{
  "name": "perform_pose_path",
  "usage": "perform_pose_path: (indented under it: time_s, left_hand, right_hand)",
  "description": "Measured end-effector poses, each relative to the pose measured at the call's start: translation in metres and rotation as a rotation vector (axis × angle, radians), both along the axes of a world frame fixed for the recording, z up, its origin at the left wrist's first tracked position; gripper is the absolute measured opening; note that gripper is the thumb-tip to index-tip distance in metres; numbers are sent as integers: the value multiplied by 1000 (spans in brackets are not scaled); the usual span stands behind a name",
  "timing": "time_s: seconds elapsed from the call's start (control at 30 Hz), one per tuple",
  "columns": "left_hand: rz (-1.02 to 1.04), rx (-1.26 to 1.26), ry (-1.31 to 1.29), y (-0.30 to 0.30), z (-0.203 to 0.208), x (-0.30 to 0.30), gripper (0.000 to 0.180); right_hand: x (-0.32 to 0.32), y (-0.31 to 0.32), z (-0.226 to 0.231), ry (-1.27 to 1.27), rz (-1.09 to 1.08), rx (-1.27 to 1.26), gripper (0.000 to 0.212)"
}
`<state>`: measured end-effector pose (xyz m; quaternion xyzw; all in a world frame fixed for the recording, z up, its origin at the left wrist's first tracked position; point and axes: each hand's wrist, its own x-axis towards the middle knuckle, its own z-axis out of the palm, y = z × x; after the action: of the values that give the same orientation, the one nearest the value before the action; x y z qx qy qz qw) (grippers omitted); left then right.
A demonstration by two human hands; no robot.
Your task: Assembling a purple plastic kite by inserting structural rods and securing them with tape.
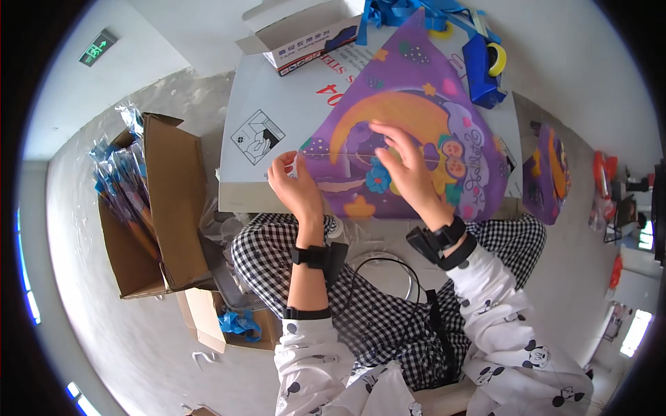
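A purple triangular kite (399, 66), printed with an orange moon, stars and flowers, lies flat over a white box on my lap side. A thin pale rod or cord (340, 154) runs across it from the left corner. My left hand (295, 184) pinches that left corner, thumb against the fingers; whether the line's end sits inside the pinch is hidden. Over the kite's middle, my right hand (411, 170) has its thumb and index finger stretched apart, close to the line, with nothing visible between them.
An open white carton (309, 45), blue straps (395, 12) and a blue tape dispenser (483, 76) sit along the far side. At left stands a cardboard box (173, 201) of wrapped packs, above a smaller box (208, 329). Another purple kite (544, 173) is at right.
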<state>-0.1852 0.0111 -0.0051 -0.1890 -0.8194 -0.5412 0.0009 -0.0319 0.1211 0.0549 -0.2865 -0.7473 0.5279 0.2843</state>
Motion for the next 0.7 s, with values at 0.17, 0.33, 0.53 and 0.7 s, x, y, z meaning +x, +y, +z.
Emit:
perform_pose_path:
  time_s: [0.17,0.33,0.53,0.7]
  left_hand:
    - [-39,230,-192,-14,35,8,13]
    - [-196,481,-419,-36,66,5,18]
    - [-239,663,-572,-41,84,5,43]
    - [-48,318,90,-45,92,11,34]
  right_hand:
    - [-82,11,19,-60,441,379,59]
    - [-131,21,53,-304,855,112,60]
    - [-127,20,92,-648,863,-282,38]
    - [-110,18,94,-456,853,-146,37]
